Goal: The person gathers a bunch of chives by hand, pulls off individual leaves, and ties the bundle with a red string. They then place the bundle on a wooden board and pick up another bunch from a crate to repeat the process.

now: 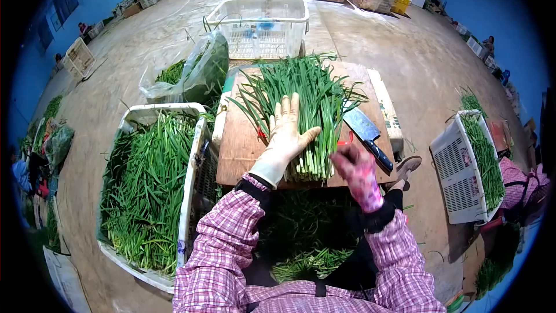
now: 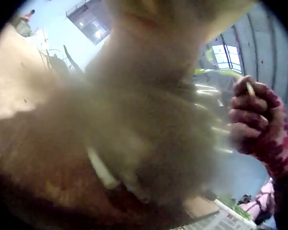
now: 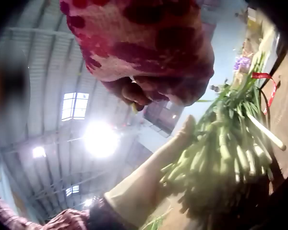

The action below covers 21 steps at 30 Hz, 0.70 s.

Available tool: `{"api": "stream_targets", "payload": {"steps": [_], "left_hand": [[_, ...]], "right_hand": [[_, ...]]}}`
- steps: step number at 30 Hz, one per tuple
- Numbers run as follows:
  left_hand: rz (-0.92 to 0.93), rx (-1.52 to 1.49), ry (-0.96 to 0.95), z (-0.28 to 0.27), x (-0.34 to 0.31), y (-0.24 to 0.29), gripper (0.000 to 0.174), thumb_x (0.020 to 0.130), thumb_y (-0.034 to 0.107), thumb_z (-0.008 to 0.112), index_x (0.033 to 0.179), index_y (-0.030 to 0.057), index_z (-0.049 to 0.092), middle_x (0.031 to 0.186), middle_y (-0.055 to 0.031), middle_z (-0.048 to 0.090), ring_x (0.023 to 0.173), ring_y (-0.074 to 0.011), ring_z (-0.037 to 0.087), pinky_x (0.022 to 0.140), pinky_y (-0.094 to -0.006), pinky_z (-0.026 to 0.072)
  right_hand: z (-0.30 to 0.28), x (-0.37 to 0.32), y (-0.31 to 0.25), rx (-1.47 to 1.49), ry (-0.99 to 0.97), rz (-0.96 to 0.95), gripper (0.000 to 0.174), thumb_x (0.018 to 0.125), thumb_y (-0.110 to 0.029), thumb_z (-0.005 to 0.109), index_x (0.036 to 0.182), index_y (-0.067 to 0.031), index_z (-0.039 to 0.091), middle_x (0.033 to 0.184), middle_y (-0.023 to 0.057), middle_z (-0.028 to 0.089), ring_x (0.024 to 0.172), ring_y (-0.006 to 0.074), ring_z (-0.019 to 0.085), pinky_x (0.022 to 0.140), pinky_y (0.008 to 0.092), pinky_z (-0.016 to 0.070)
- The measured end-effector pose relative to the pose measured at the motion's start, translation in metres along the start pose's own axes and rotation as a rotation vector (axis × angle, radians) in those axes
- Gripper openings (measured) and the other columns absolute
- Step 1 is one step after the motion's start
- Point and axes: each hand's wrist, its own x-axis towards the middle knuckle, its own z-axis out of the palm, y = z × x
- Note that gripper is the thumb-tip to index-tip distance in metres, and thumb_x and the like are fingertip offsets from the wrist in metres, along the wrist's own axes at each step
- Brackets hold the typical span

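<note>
A bundle of green stalks (image 1: 315, 98) lies on a wooden board (image 1: 243, 156), pale cut ends toward the person. The left hand (image 1: 284, 139), in a pale glove, rests on the bundle with its fingers extended and thumb spread. Right of the cut ends, the right hand (image 1: 358, 174), in a pink patterned glove, is raised; in the left wrist view this right hand (image 2: 259, 120) has curled fingers pinching a thin stalk (image 2: 250, 88). A cleaver (image 1: 368, 133) lies on the board's right side. Red ties (image 3: 271, 91) show beside the bundle.
A white crate (image 1: 194, 197) full of greens stands at the left, a plastic bag (image 1: 202, 69) of greens behind it. An empty white crate (image 1: 260, 29) stands beyond the board. Another crate (image 1: 457, 168) with greens is at the right. Loose greens (image 1: 313, 264) lie below the board.
</note>
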Motion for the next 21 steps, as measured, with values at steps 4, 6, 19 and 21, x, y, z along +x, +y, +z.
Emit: {"api": "stream_targets", "payload": {"steps": [4, 6, 19, 21], "left_hand": [[-0.137, -0.256, -0.029, -0.022, 0.008, -0.011, 0.105, 0.084, 0.083, 0.04, 0.162, 0.0246, 0.001, 0.167, -0.0205, 0.01, 0.154, -0.0397, 0.007, 0.123, -0.058, 0.0083], [-0.162, -0.264, 0.003, -0.045, 0.012, -0.027, 0.095, 0.088, 0.079, 0.038, 0.161, 0.0231, 0.015, 0.166, -0.0208, 0.013, 0.154, -0.037, 0.01, 0.124, -0.0552, 0.0103], [0.243, 0.101, -0.277, -0.018, -0.007, 0.019, 0.07, 0.092, 0.065, 0.057, 0.153, 0.0328, 0.042, 0.166, -0.0234, 0.014, 0.152, -0.0489, 0.005, 0.121, -0.0625, 0.0059], [0.24, 0.094, -0.248, -0.017, -0.009, 0.021, 0.067, 0.091, 0.06, 0.062, 0.15, 0.0316, 0.048, 0.165, -0.022, 0.02, 0.15, -0.052, 0.01, 0.12, -0.0632, 0.0097]], "right_hand": [[-0.003, -0.051, 0.043, -0.304, -0.485, -0.183, 0.02, 0.095, -0.024, 0.069, 0.107, -0.0073, 0.07, 0.089, 0.0109, 0.073, 0.086, 0.0223, 0.072, 0.076, 0.033, 0.0576], [0.001, -0.063, 0.048, -0.686, -0.71, -0.011, 0.024, 0.095, -0.027, 0.068, 0.111, -0.0102, 0.071, 0.101, 0.0145, 0.075, 0.093, 0.026, 0.073, 0.079, 0.0368, 0.0592], [-0.008, 0.054, 0.02, -0.528, -0.003, -0.134, 0.025, 0.097, -0.024, 0.063, 0.11, -0.0049, 0.071, 0.097, 0.0201, 0.073, 0.088, 0.0334, 0.071, 0.078, 0.0417, 0.0561], [-0.019, 0.091, 0.002, -0.464, 0.076, -0.197, 0.025, 0.097, -0.025, 0.064, 0.105, -0.0037, 0.073, 0.091, 0.0174, 0.074, 0.082, 0.028, 0.073, 0.073, 0.0391, 0.056]]}}
